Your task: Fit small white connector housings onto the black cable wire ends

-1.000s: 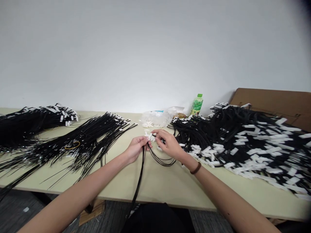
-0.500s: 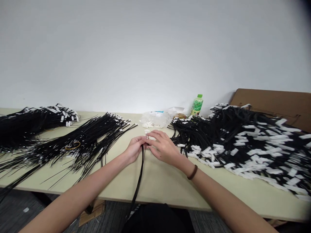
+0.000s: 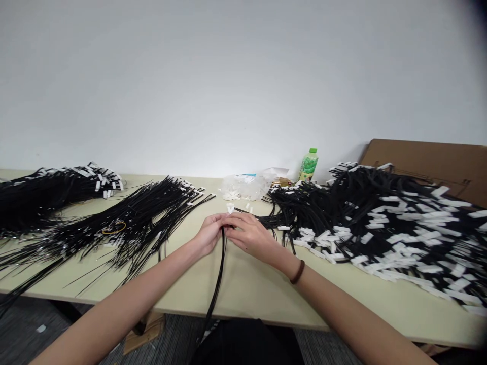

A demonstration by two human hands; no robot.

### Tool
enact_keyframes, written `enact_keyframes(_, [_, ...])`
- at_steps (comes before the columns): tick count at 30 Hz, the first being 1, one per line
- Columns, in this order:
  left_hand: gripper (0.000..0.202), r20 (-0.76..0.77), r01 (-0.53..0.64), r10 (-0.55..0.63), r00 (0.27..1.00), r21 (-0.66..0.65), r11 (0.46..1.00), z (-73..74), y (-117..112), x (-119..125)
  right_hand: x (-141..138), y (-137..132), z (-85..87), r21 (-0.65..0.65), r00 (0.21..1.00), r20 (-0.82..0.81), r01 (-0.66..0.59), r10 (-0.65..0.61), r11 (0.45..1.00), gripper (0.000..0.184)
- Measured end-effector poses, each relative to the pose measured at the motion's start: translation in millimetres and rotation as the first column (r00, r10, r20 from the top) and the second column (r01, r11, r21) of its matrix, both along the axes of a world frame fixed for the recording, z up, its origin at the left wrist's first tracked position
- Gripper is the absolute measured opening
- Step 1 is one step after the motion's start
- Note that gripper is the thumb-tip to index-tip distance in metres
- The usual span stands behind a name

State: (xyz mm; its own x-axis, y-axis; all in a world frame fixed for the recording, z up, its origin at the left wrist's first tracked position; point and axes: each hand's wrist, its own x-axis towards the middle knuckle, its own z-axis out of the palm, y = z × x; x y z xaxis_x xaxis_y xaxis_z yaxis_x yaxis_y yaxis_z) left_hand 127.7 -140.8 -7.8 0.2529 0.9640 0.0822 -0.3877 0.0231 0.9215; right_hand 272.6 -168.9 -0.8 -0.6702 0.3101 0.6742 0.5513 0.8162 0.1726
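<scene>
Pinching a thin bundle of black cables (image 3: 217, 284) between my left hand (image 3: 208, 234) and right hand (image 3: 251, 236), fingertips together, I judge the work about midway, with a left pile (image 3: 144, 218) and a right pile (image 3: 380, 225) beside me.

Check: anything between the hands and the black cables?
Nothing visible. The left hand pinches the black cables over the table; the right hand touches the same spot, its grip hidden. The left cable pile and right cable pile lie off to the sides.
</scene>
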Motion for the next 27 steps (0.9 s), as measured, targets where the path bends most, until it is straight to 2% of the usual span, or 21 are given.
enact_keyframes(3, [0.016, 0.015, 0.005, -0.005, 1.000, -0.005, 1.000, -0.8, 0, 0, -1, 1, -1.0, 0.003, 1.000, -0.018, -0.006, 0.006, 1.000, 0.011])
enact_keyframes(6, [0.016, 0.022, -0.004, 0.004, 1.000, -0.002, 1.000, -1.6, 2, 0, 0, 2, 0.6, -0.057, 0.994, -0.093, -0.069, 0.063, 0.996, 0.015])
enact_keyframes(9, [0.016, 0.019, 0.012, -0.012, 1.000, 0.016, 1.000, -2.1, 3, -1, 2, 2, 3.8, -0.172, 0.953, -0.284, -0.159, 0.105, 0.972, 0.018])
enact_keyframes(11, [0.017, 0.003, 0.031, -0.031, 0.999, 0.031, 0.999, -2.4, 4, -2, 3, 2, 7.5, -0.282, 0.884, -0.464, -0.199, 0.048, 0.939, 0.015])
enact_keyframes(13, [0.018, -0.013, 0.032, -0.031, 0.999, 0.039, 0.999, -3.0, 5, -2, 4, 2, 13.0, -0.391, 0.755, -0.655, -0.302, -0.032, 0.869, 0.011])
enact_keyframes(15, [0.018, -0.024, 0.016, -0.015, 1.000, 0.035, 0.999, -3.7, 6, -2, 9, 3, 19.9, -0.419, 0.555, -0.826, -0.481, -0.103, 0.770, 0.013])
enact_keyframes(17, [0.019, -0.036, 0.003, -0.002, 0.999, 0.028, 1.000, -4.2, 7, -2, 17, 6, 27.1, -0.327, 0.301, -0.939, -0.637, -0.165, 0.698, 0.018])
enact_keyframes(18, [0.018, -0.041, -0.001, 0.003, 0.999, 0.027, 1.000, -4.4, 7, -1, 22, 8, 30.4, -0.266, 0.184, -0.964, -0.676, -0.191, 0.687, 0.021])
enact_keyframes(19, [0.018, -0.045, -0.007, 0.008, 0.999, 0.025, 1.000, -4.6, 7, -1, 29, 11, 33.3, -0.202, 0.077, -0.975, -0.693, -0.207, 0.692, 0.023])
enact_keyframes(21, [0.017, -0.055, -0.017, 0.018, 0.998, 0.020, 1.000, -4.9, 7, -1, 44, 17, 37.3, -0.125, -0.073, -0.970, -0.675, -0.234, 0.727, 0.027])
enact_keyframes(23, [0.016, -0.059, -0.036, 0.036, 0.998, 0.005, 0.999, -5.4, 7, -1, 58, 23, 38.8, -0.111, -0.161, -0.955, -0.582, -0.249, 0.805, 0.027])
enact_keyframes(25, [0.013, -0.053, -0.066, 0.065, 0.996, -0.014, 0.998, -6.1, 7, -1, 70, 27, 38.0, -0.155, -0.170, -0.953, -0.434, -0.250, 0.887, 0.025])
enact_keyframes(27, [0.012, -0.043, -0.089, 0.088, 0.995, -0.028, 0.996, -6.7, 8, -1, 75, 30, 35.7, -0.230, -0.075, -0.963, -0.261, -0.257, 0.937, 0.025])
